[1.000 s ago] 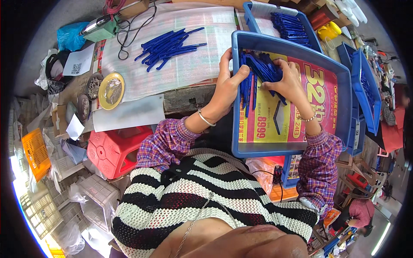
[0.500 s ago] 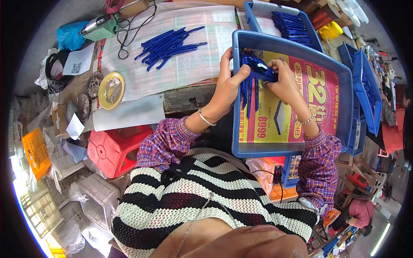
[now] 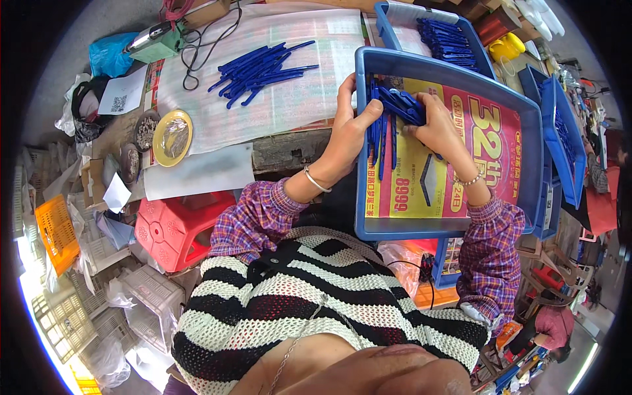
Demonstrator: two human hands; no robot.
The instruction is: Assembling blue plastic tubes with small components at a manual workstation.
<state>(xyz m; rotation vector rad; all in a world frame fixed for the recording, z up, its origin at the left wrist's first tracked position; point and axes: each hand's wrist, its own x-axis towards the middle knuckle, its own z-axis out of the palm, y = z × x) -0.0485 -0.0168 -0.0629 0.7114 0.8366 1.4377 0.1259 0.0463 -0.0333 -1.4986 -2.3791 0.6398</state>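
Note:
A blue plastic tray (image 3: 431,228) lined with a pink and yellow printed sheet is tilted in front of me. My left hand (image 3: 347,128) grips its left rim, the thumb over the edge and the fingers on the outside. Inside the tray, my right hand (image 3: 438,128) is closed on a bunch of slim dark blue plastic sticks (image 3: 403,106), its fingertips partly hidden behind them. More blue sticks (image 3: 375,141) lie along the tray's left wall, just by my left thumb. To the left, a loose pile of similar sticks (image 3: 253,72) rests on the covered table.
Behind stands another blue tray (image 3: 388,29) with rows of blue sticks. A yellow dish (image 3: 172,138), a green machine (image 3: 157,43) and a black cable (image 3: 194,59) occupy the table's left. A red stool (image 3: 168,227) is below; stacked blue trays (image 3: 559,141) stand at right.
The bunch in my right hand has settled and fanned out, with single sticks now showing more clearly. My left hand keeps its place on the tray rim.

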